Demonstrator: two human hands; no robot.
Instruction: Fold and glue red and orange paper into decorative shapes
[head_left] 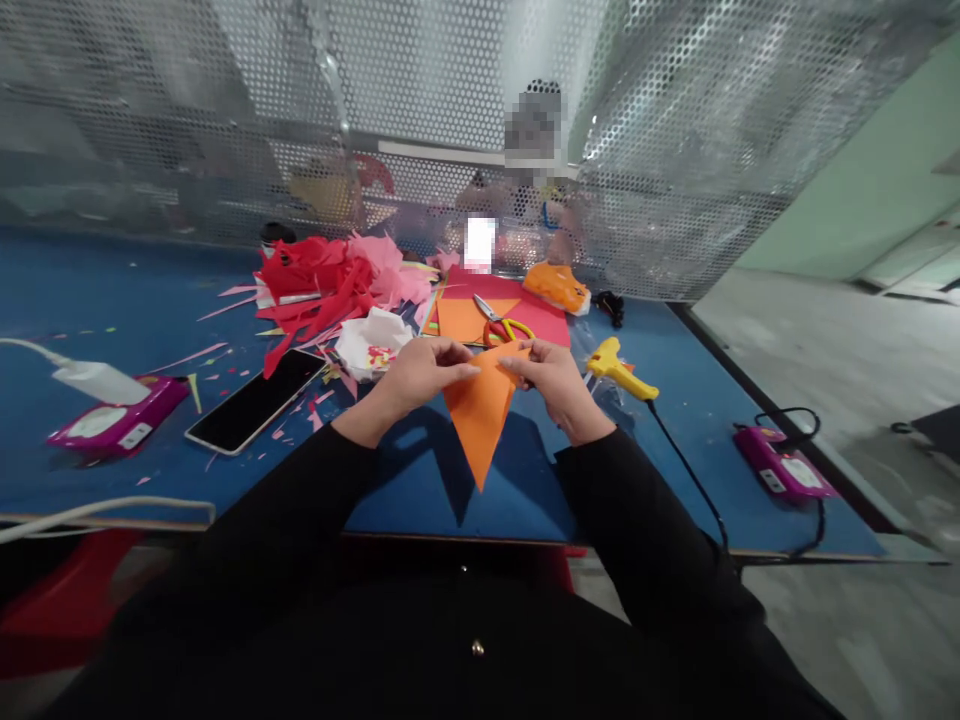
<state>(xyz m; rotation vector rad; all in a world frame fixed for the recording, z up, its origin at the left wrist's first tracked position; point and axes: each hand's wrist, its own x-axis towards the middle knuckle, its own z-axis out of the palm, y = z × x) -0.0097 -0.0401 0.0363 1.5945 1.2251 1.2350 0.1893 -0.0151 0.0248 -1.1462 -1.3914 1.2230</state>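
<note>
Both hands were clamped on one piece of orange paper. The left hand (pixel 424 372) pinched its upper left edge, thumb on the near face. The right hand (pixel 553 380) pinched the upper right part the same way. Hands sat a little apart, paper between them. The orange paper (pixel 480 415) was held over the near middle of the blue table (pixel 720 390), tapering to a point at the near end; a dark shadow fell left of it.

Just beyond the hands: scissors (pixel 517 330) with yellow and red handles, near a flat orange sheet (pixel 461 320) lying on red sheets (pixel 555 325). Orange packet (pixel 556 288) at the far right of that stack.

Right of the right hand: yellow glue gun (pixel 624 370), black cord running toward the near edge. Purple power strip (pixel 784 470) farther right.

Left side: crumpled white paper (pixel 369 338) near the left hand, red scraps (pixel 315 270) and pink scraps (pixel 386 262) heaped beyond, then a dark-screened phone (pixel 259 402) and a second purple strip (pixel 112 430) with a white plug (pixel 101 382). Perforated metal screen (pixel 442 60) stood behind everything.
</note>
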